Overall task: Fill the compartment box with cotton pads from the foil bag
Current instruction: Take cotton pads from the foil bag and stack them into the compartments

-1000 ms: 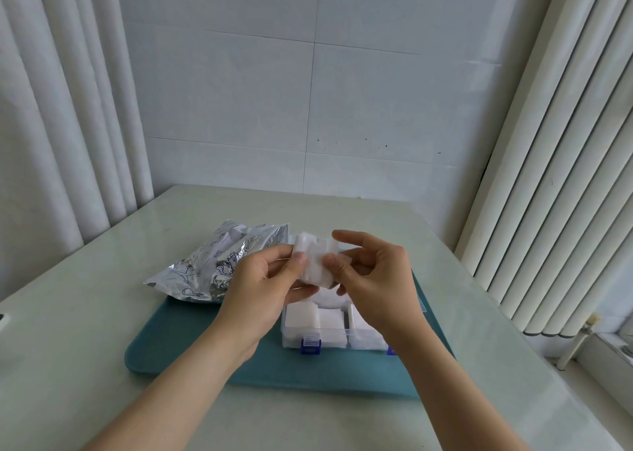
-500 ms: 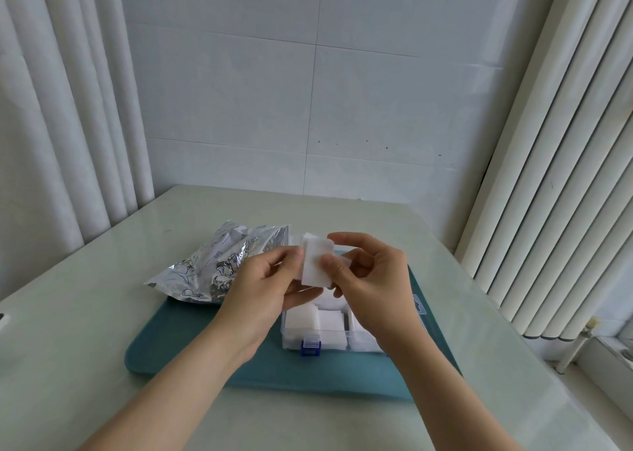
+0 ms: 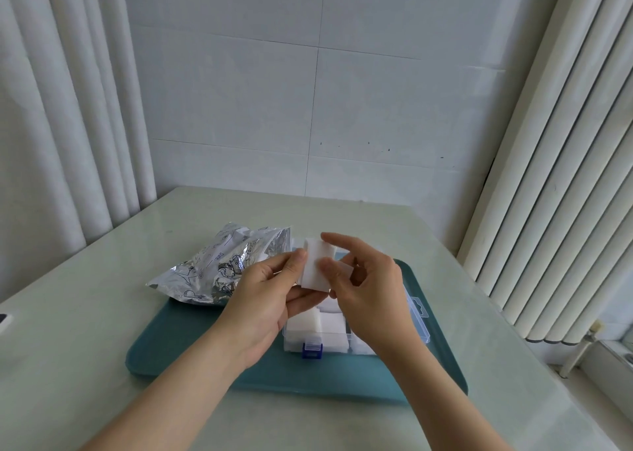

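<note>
Both hands hold a small stack of white cotton pads (image 3: pixel 314 265) upright in the air above the clear compartment box (image 3: pixel 419 317). My left hand (image 3: pixel 263 293) pinches the stack from the left with thumb and fingers. My right hand (image 3: pixel 366 286) pinches it from the right, thumb on the front, index finger stretched over the top. White pads (image 3: pixel 310 324) fill the box's near compartments, and a blue latch (image 3: pixel 312 349) sits on its front edge. The crinkled silver foil bag (image 3: pixel 219 265) lies to the left, partly on the teal tray (image 3: pixel 191 351).
The tray rests on a pale glossy table (image 3: pixel 85 313). White curtains hang at the left (image 3: pixel 61 108) and right (image 3: pixel 565 142), with a tiled wall behind. A small dark-edged object (image 3: pixel 4 322) peeks in at the table's left edge.
The pad stack has turned from a wider bundle to a narrower upright one. My right index finger has lifted and straightened over the top; both hands stay in place above the box.
</note>
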